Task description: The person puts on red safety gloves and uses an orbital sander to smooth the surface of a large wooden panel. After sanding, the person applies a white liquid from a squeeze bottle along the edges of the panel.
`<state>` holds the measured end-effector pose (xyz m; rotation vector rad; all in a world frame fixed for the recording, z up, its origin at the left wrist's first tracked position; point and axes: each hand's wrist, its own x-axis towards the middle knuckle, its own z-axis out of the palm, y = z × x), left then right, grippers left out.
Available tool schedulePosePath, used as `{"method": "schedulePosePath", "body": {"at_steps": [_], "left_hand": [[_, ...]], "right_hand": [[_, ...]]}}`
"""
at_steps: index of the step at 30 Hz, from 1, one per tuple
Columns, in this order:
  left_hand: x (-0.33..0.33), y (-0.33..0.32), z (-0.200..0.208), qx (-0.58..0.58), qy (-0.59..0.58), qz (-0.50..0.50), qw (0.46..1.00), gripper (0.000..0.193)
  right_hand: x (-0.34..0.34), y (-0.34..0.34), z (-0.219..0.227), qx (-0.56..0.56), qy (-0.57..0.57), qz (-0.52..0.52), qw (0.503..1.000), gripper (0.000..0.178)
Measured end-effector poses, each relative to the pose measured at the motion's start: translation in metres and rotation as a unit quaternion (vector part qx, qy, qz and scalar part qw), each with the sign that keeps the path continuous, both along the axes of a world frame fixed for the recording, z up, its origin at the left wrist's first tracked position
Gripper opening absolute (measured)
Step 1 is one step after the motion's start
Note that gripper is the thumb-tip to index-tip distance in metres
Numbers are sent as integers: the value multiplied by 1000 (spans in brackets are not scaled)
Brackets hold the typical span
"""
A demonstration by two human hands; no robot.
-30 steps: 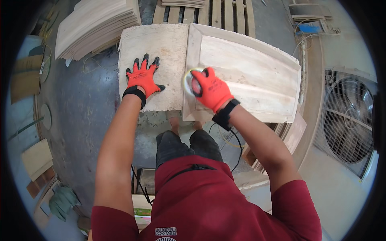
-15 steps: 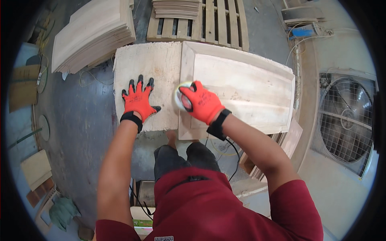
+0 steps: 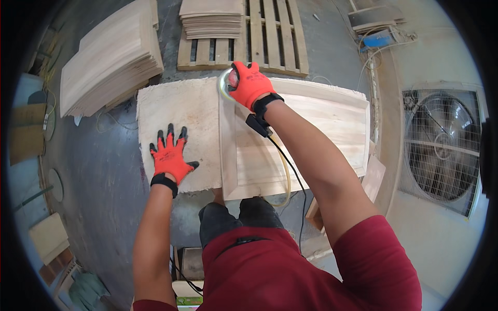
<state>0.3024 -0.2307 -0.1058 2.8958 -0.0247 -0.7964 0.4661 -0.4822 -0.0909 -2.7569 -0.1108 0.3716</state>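
The framed wooden panel lies before the person, its long axis running left to right, partly covered by the right forearm. At its far left corner, the right hand curls its fingers around a round sander, mostly hidden. Left-hand fingers spread on the adjoining rough board.

We have a desk with a pale, rough wooden top and ragged edges. A framed wooden panel lies flat over its right part, and a frayed strip of the top shows past the panel's far edge. On the bare left part, our left hand rests with its fingers spread. Beyond the desk, our grey floor carries a slatted wooden pallet, with a stack of boards on its left side.
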Motion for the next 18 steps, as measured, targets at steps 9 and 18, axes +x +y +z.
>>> {"method": "schedulePosePath", "body": {"at_steps": [9, 18], "left_hand": [[12, -60, 3, -30, -3, 6, 1000, 112], [12, -129, 3, 41, 43, 17, 998, 121]], "right_hand": [[-8, -132, 3, -26, -2, -99, 995, 71], [-11, -316, -1, -22, 23, -179, 983, 77]]}}
